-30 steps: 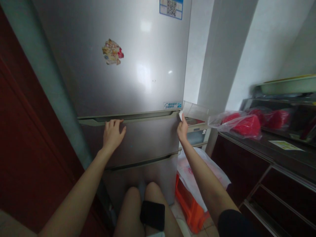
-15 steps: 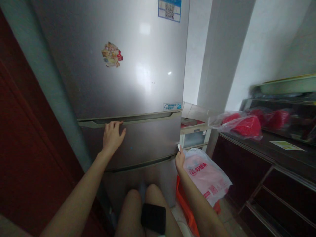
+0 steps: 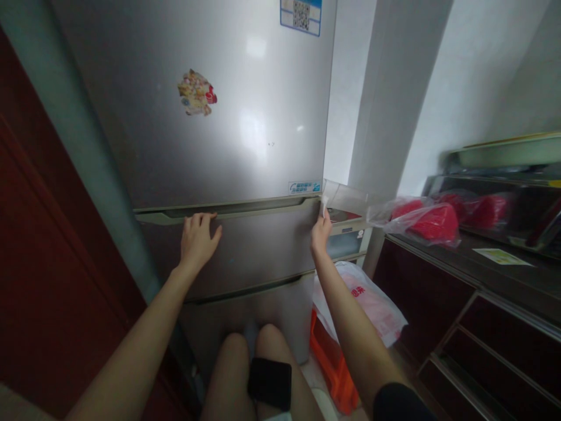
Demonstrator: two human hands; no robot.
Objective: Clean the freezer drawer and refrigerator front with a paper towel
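Observation:
A silver fridge (image 3: pixel 245 117) fills the view in front of me, with a middle drawer (image 3: pixel 258 251) below its large door. My left hand (image 3: pixel 198 240) lies flat on the drawer front just under the handle groove, fingers spread and holding nothing. My right hand (image 3: pixel 321 233) is at the drawer's upper right corner, pinched on a small white wipe (image 3: pixel 323 204) pressed against the fridge's edge. My bare knees are below, with a black phone (image 3: pixel 269 383) resting on my lap.
A pink-and-white plastic bag (image 3: pixel 377 304) lies over an orange crate (image 3: pixel 335 374) on the floor right of the fridge. A dark counter (image 3: pixel 504 275) at right carries red items in clear bags (image 3: pixel 425 222). A dark red door (image 3: pixel 52 280) stands at left.
My right hand, down at the drawer's lower right corner half a second ago, has come back up the edge to the upper corner with the wipe. My left hand stays put.

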